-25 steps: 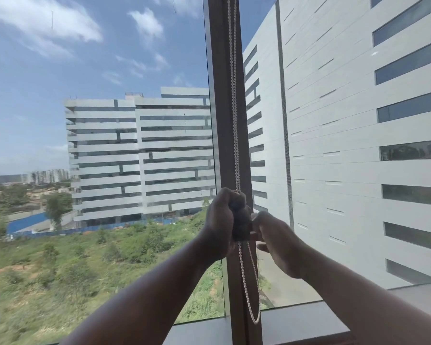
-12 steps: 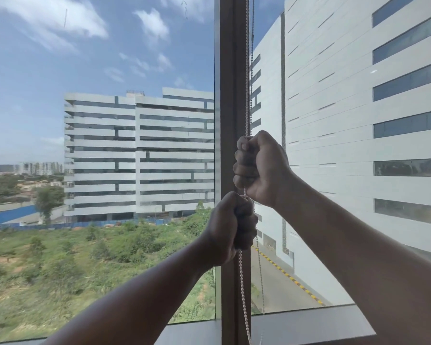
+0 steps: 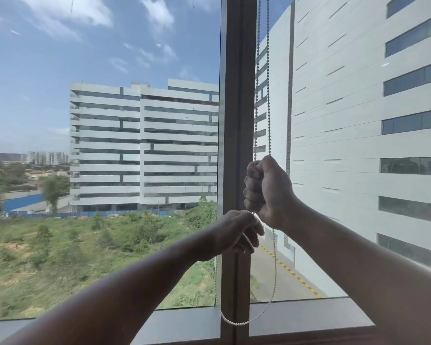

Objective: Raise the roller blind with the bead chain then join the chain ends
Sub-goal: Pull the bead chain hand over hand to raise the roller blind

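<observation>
The right hand (image 3: 269, 192) has stayed fisted round the bead chain (image 3: 269, 95) beside the window mullion (image 3: 238, 120); the left hand (image 3: 237, 231), gripping half a second ago, has loosened below it, fingers half-curled, probably regrasping for another pull; the loop dangles near the sill (image 3: 309, 317); no blind visible.

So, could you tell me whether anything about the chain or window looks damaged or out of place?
Nothing stands out. The bead chain hangs beside the window frame, gripped in the right hand, its loop intact below.
</observation>
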Motion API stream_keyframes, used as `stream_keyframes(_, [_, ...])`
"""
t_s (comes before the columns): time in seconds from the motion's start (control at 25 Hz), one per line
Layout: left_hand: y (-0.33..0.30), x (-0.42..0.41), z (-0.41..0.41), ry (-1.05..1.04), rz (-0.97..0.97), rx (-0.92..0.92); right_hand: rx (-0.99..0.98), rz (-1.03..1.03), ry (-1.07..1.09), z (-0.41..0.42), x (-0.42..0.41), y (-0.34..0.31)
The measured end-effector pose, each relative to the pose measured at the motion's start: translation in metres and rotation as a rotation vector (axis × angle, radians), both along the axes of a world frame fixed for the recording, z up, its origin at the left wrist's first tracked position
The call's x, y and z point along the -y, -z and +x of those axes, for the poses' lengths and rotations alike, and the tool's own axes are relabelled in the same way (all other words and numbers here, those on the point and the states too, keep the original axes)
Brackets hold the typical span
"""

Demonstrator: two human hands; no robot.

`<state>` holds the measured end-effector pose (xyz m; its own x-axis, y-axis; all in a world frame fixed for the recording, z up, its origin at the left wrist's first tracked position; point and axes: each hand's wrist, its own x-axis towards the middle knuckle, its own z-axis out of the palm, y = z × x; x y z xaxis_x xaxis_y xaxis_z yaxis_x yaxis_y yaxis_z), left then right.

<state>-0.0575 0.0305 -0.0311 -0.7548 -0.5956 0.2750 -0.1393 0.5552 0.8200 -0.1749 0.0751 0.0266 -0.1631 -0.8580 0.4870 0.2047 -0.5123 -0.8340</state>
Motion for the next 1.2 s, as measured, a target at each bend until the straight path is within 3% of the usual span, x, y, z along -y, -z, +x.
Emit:
stream_keyframes(0.08, [-0.034,0.004,0.011,-0.065,-0.165,0.085,-0.002,-0.018,-0.001,-0.002,-0.002,0.001])
stream_keyframes(0.16, [-0.079,0.004,0.017,-0.116,-0.191,-0.070,-0.019,-0.011,-0.012,-0.004,-0.004,0.001])
stream_keyframes(0.28, [-0.142,-0.007,0.010,0.005,0.092,-0.467,-0.046,-0.011,-0.046,-0.002,-0.003,0.002])
stream_keyframes(0.4, [-0.164,-0.024,-0.015,0.078,0.236,-0.594,-0.042,-0.042,-0.081,0.007,-0.003,0.003])
stream_keyframes(0.68, [-0.157,-0.036,-0.034,0.074,0.335,-0.722,-0.038,-0.070,-0.084,-0.001,-0.011,0.004])
stream_keyframes(0.84, [-0.146,-0.033,-0.034,0.059,0.327,-0.681,-0.050,-0.068,-0.068,0.001,-0.013,0.016])
stream_keyframes(1.08, [-0.076,-0.015,-0.037,0.011,0.409,-0.637,-0.123,0.117,-0.034,0.000,-0.015,0.074])
stream_keyframes(1.2, [-0.047,-0.008,-0.037,0.019,0.437,-0.629,-0.296,0.193,0.026,-0.010,-0.016,0.093])
